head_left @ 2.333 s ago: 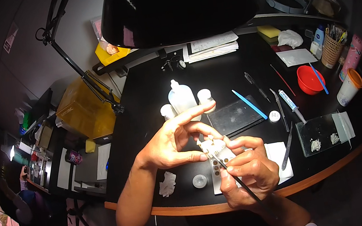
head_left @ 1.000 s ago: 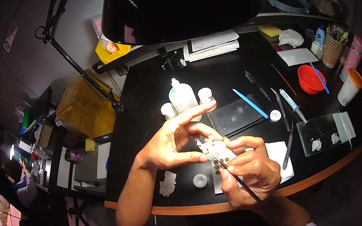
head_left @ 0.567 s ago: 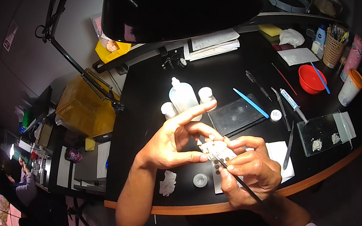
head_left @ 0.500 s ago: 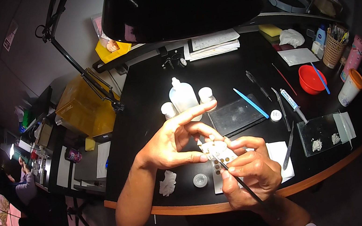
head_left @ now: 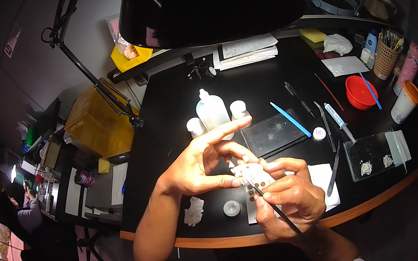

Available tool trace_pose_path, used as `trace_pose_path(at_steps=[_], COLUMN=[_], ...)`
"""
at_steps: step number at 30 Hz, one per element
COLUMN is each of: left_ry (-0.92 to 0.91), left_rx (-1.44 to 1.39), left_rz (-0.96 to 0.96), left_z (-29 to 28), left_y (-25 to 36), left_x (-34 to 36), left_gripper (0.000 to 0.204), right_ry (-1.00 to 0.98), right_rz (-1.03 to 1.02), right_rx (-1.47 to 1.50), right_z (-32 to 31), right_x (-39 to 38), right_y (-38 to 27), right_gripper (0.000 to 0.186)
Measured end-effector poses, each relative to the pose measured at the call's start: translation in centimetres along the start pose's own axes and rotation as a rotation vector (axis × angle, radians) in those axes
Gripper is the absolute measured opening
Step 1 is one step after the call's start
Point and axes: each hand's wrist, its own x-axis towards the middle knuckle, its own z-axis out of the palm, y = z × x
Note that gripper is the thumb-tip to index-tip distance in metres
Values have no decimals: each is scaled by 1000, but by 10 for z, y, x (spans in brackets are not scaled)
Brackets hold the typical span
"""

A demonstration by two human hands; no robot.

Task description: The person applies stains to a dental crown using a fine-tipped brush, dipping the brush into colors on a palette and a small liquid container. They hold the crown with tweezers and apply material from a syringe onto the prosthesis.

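My left hand (head_left: 198, 166) pinches a small white dental model (head_left: 247, 170) between thumb and fingers, its index finger stretched out above. Small pointed, tooth-like bits stand on the model's edge. In my right hand (head_left: 301, 192) is a thin dark-handled tool (head_left: 282, 214), held like a pen, with its tip against or very close to the model. The tip's shape is too small to tell. Beneath both hands lies a white card (head_left: 253, 214) with rows of brown dots, partly hidden. A small clear cup (head_left: 231, 208) and a crumpled tissue (head_left: 194, 211) lie left of it.
A white squeeze bottle (head_left: 212, 111) and two small jars stand behind my left hand. Rightward lie a dark slab (head_left: 273, 134), a blue stick (head_left: 290, 120), tweezers, a paste syringe (head_left: 337, 118), a glass plate (head_left: 369, 157) with white clumps and a red bowl (head_left: 359, 93). A lamp (head_left: 211, 4) hangs overhead.
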Motion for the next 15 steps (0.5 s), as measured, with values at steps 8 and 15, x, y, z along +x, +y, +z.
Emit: trace_pose_path(at_steps=[8,15], left_ry=[-16,-7], left_rx=[-2,-13], left_rz=[15,-6], left_z=[-1,0], left_y=[0,1], left_x=[0,-1], left_gripper=[103,103], right_ry=[16,51], right_rz=[1,3], right_rx=[14,-16], right_z=[0,2], right_x=[-1,1], right_y=[0,0], right_gripper=[21,20])
